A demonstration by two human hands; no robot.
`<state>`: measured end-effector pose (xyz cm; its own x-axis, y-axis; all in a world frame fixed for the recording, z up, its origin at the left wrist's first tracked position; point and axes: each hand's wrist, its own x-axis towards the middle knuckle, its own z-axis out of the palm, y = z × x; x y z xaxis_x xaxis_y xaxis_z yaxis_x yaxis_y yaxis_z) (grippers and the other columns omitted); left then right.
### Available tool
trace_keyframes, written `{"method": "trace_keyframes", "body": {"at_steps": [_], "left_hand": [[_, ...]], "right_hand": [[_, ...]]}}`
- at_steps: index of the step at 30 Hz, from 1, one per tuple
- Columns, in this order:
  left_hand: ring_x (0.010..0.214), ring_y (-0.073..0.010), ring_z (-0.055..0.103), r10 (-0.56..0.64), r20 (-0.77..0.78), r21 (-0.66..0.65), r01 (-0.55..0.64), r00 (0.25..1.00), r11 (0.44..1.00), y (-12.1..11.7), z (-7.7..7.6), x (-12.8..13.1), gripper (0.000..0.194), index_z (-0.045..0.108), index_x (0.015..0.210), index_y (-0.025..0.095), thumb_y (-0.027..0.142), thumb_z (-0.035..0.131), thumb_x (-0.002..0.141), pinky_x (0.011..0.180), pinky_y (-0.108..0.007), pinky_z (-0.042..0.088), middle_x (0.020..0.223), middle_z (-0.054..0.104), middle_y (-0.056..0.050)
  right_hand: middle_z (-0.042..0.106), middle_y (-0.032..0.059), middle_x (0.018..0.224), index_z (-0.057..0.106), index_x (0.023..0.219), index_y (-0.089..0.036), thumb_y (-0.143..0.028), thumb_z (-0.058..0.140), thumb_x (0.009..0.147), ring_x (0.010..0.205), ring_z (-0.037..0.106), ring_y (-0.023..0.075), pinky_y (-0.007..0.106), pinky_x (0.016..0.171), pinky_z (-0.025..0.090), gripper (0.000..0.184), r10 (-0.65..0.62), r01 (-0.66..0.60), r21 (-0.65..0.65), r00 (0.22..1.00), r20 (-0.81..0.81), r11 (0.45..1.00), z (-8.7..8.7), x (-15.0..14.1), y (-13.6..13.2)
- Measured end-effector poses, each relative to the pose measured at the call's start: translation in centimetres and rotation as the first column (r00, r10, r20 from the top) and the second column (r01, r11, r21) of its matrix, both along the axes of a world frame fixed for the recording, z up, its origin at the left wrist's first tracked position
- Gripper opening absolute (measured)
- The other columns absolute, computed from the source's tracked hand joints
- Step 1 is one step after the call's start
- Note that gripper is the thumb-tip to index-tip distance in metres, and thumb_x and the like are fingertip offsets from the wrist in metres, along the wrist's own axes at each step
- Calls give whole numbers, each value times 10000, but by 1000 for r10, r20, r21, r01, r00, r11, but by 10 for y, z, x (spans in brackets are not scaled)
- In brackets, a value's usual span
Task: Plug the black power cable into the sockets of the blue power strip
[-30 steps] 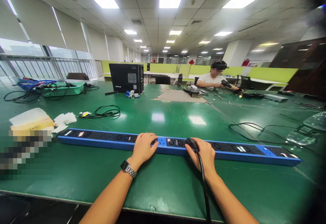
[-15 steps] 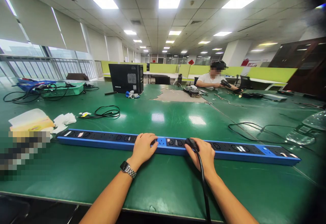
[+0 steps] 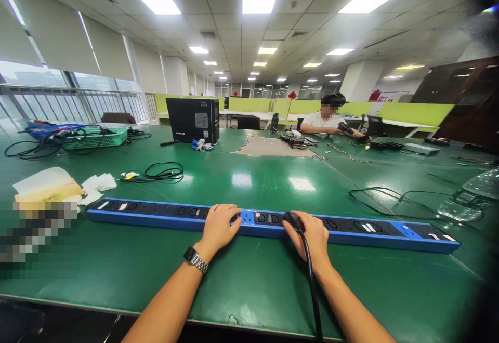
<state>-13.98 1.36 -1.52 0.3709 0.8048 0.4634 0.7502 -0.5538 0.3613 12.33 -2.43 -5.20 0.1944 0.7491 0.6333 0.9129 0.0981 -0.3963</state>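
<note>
A long blue power strip [image 3: 171,221] with black socket sections lies across the table in front of me. My left hand [image 3: 220,224] is wrapped over it just left of the middle, beside a blue socket section. Its fingers curl over the far edge. My right hand [image 3: 312,234] grips a black plug [image 3: 290,218] at the strip's sockets, right of the middle. From the plug a thick black cable [image 3: 311,275] runs down toward me past the wrist. The plug's face is hidden, so I cannot tell how deep it sits in a socket.
On the green table [image 3: 249,291] stand a black computer case [image 3: 193,119], a green basket [image 3: 95,137] with cables, a coiled black cable [image 3: 163,171] and a plastic bottle [image 3: 473,197]. Crumpled tissues [image 3: 99,182] lie left. Another person [image 3: 322,120] sits across the table.
</note>
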Motion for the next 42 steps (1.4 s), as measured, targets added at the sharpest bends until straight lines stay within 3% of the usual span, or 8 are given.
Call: {"method": "trace_keyframes", "body": {"at_steps": [38,40,42], "left_hand": [[1121,-225,593,-4,-10,-6,4,1000,1000,-3,1,1,220,668,1089,274,282,559,898,1034,-431,383,1183,684,-29],[1163,-272,556,-26,-65,16,27,998,1000,-5,1,4,350,629,1173,272,378,642,839,1048,-462,359,1241,645,-57],[1176,-342,522,-7,-134,31,11,991,999,-5,0,6,612,587,1241,247,507,751,712,1043,-500,344,1259,610,-110]], "right_hand": [[707,86,1044,652,1020,-228,-536,531,833,966,597,280,428,872,403,380,11,-11,29,1000,-1,1000,0,1,1],[712,81,1042,662,1005,-230,-547,542,824,968,602,278,423,873,404,384,28,-28,21,1000,-14,999,-1,3,3],[719,87,1022,677,949,-221,-589,560,798,952,611,279,416,860,413,414,23,-21,31,998,-60,999,-2,5,5]]}}
